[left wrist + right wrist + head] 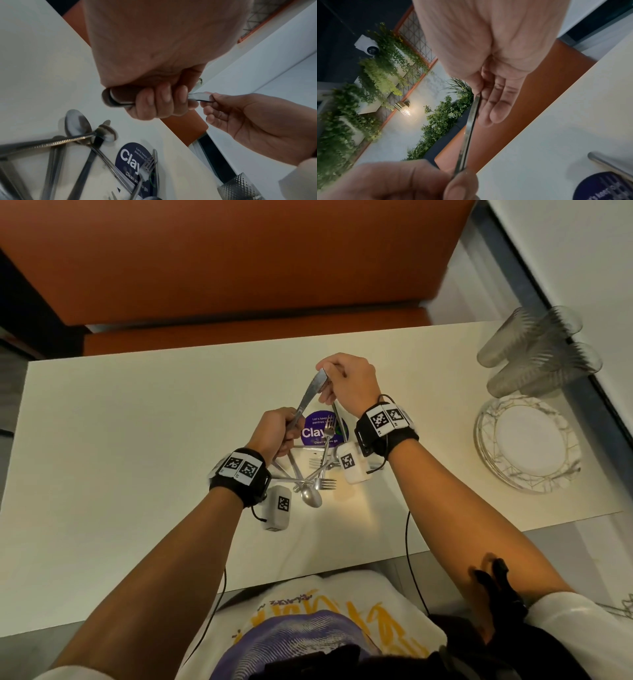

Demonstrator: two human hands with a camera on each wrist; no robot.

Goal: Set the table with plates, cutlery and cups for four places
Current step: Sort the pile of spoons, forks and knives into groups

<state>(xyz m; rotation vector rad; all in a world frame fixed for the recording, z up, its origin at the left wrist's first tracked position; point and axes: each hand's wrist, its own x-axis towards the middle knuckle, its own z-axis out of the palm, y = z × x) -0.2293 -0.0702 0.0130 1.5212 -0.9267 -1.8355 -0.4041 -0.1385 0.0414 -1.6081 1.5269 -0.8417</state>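
A steel table knife (309, 394) is held in the air between both hands above the white table (137, 440). My left hand (284, 430) grips its handle in a fist; in the left wrist view the handle's end (111, 100) sticks out past the curled fingers (164, 102). My right hand (327, 380) pinches the blade (471, 121) between thumb and forefinger, its other fingers loosely extended. A pile of cutlery (313, 474) with forks, spoons and knives lies below the hands. Stacked plates (527, 446) and several clear cups (537, 350) sit at the right.
A round purple sticker (322, 430) lies on the table under the cutlery. An orange bench (239, 268) runs along the table's far side. The plates sit near the right edge, the cups lying on their sides behind them. Bare tabletop stretches to the left.
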